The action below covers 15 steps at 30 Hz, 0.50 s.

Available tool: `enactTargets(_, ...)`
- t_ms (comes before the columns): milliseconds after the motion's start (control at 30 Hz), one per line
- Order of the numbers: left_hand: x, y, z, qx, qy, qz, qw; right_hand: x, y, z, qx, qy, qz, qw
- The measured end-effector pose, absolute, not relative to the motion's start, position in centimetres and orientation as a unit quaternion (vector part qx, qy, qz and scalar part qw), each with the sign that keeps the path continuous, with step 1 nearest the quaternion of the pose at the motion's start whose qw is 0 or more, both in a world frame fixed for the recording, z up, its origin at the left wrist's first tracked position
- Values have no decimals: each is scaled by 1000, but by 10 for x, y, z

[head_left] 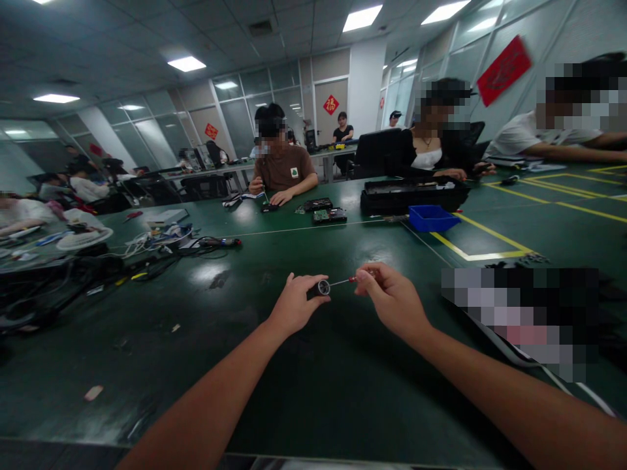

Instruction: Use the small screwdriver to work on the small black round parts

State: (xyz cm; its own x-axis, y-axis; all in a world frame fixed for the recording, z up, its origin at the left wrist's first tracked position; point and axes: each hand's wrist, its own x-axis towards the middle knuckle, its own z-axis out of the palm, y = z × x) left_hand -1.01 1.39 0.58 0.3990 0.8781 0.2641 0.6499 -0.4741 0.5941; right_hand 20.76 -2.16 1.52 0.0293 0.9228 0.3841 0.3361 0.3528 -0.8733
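Observation:
Just above the green table (313, 365), my left hand (297, 300) is closed round a small dark cylindrical part (323, 287), whose round open end faces right. My right hand (389, 294) grips the red handle of a thin screwdriver (351, 279). The metal shaft points left, and its tip is at or very near the open end of the cylinder; whether it touches cannot be made out. Details inside the cylinder are too small to tell.
A blue bin (434, 218) stands before a long black tray (414, 199). Circuit boards (330, 215) lie ahead, near a person in a brown shirt (284, 168). Cables (161, 245) spread over the left. A pixelated object (524, 320) is at right, with more people beyond.

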Motion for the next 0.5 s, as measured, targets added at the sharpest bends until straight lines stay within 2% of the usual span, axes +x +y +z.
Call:
enactTargets(233,-11,12,4,829,448,268,202,208,-27,22,-482,-681,245,493)
enactTargets(367,-12,12,2,836,441,255,203,206,-28,24,-525,-681,209,465)
enactTargets(500,-11,12,4,827,451,267,204,207,-25,17,-510,-664,235,494)
